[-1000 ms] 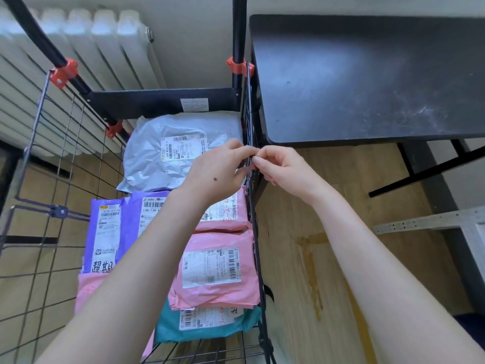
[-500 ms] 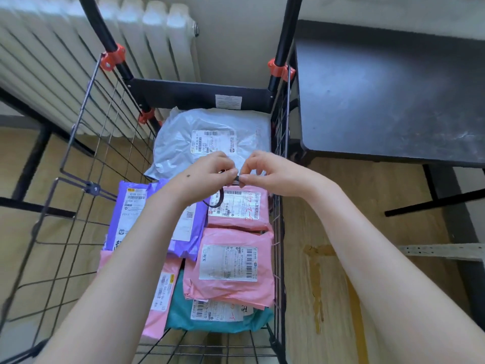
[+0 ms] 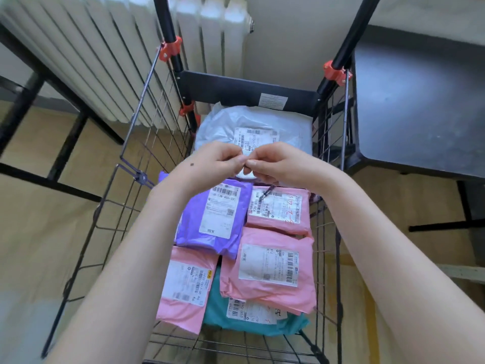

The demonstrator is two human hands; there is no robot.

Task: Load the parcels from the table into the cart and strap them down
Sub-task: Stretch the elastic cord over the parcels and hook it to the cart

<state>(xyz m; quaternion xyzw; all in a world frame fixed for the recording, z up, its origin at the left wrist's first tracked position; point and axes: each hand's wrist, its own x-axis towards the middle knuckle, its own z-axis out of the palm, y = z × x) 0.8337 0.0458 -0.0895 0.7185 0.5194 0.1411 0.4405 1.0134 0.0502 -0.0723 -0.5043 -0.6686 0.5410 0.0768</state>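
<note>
On the far left a white radiator (image 3: 105, 61) stands against the wall, and next to it rises the wire side of the cart (image 3: 225, 89). Inside the cart the parcels lie flat in layers. There is a pink parcel (image 3: 183, 285) at the near left and a purple parcel (image 3: 210, 227) overlapping its far edge. A teal parcel (image 3: 217, 316) lies under the near pile, and a grey parcel (image 3: 288, 122) sits at the far end against the dark back panel. Over the middle our left hand (image 3: 215, 161) meets our right hand (image 3: 286, 164). Both sets of fingers are curled, thumb and forefinger tips pinched together at one spot. They grip a thin dark strap (image 3: 265, 193); only its end shows, dangling below the right hand over the upper of two more pink parcels (image 3: 275, 214) on the cart's right side. Right of the cart stands the black counter (image 3: 420, 114), its edge just beside the cart's wire wall.
</note>
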